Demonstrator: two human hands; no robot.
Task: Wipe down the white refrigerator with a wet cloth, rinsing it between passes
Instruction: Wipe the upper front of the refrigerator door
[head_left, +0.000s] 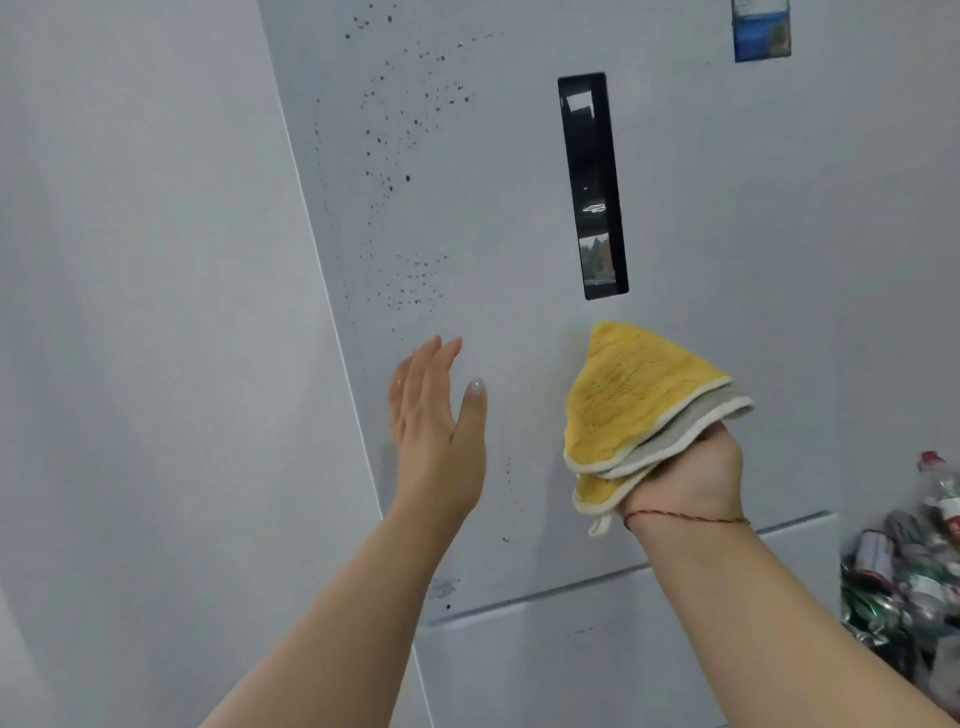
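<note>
There is a single view, from a wide-angle camera worn on the person's head, facing forward and close to the flat white refrigerator door (519, 260), which fills most of the frame and leans with the tilt of the head. Both bare forearms reach in from the bottom edge toward it.

Plain pale wall (130, 312) fills left side; heap of bottles, perhaps cans too (914, 582), low right; soft even light.
</note>
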